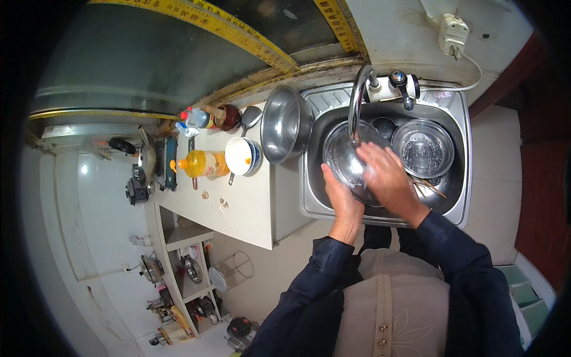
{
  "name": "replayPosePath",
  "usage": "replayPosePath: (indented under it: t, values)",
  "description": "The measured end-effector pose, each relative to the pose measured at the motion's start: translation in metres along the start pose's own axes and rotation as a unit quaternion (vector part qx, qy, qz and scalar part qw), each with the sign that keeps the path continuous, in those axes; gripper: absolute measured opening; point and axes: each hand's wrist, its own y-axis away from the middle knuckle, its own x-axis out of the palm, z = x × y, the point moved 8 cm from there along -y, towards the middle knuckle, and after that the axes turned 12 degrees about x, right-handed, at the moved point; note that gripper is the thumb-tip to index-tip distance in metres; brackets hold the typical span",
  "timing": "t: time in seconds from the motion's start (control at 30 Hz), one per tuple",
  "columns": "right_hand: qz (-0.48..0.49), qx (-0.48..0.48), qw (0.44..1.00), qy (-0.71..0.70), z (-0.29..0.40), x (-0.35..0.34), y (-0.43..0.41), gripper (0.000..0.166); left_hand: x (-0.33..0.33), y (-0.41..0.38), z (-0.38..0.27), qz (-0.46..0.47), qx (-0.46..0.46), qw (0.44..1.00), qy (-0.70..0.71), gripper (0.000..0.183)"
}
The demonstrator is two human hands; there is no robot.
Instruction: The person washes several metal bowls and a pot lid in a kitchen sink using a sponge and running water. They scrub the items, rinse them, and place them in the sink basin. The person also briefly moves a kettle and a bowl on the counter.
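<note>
Over the left part of the stainless steel sink (459, 205), my left hand (342, 196) holds the near left rim of a metal bowl (343, 156), tilted under the curved chrome faucet (355, 102). Blurred by motion, my right hand (386, 176) lies against the bowl's surface on its right side, fingers below the spout. A second round metal basin (423, 149), wet with suds or droplets, sits at the right in the sink. Wooden chopsticks (430, 187) lie below it, and a dark round item (384, 127) is partly hidden between the two vessels.
Left of the sink, a large metal bowl (281, 125) leans on its side. The counter (250, 209) holds stacked bowls (238, 156), a yellow pump bottle (200, 163), a spatula (251, 117) and a brown pot (229, 117). The faucet lever (403, 91) stands behind the sink.
</note>
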Motion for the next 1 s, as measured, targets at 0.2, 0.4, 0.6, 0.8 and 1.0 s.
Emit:
replayPosePath:
  t: [0.2,0.4,0.6,0.8,1.0]
  values:
    - [0.043,0.229,0.948,-0.217,-0.108,0.017,-0.054,0.040,0.016,0.014,0.002,0.040,-0.027,0.997,-0.055,0.055]
    - [0.185,0.110,0.961,0.173,-0.011,0.021,-0.061,0.031,0.012,0.023,0.019,0.045,-0.065,0.990,-0.120,0.061]
    - [0.043,-0.085,0.991,0.091,0.043,-0.009,0.024,0.040,-0.009,0.012,0.009,-0.009,-0.098,0.994,-0.039,0.061]
    - [0.020,0.237,0.949,-0.207,-0.099,-0.016,-0.017,0.044,0.003,0.012,0.004,0.016,-0.141,0.990,0.013,0.057]
    - [-0.018,0.044,0.999,-0.012,-0.010,-0.005,0.030,0.046,-0.002,0.005,0.007,0.028,-0.109,0.994,0.004,0.055]
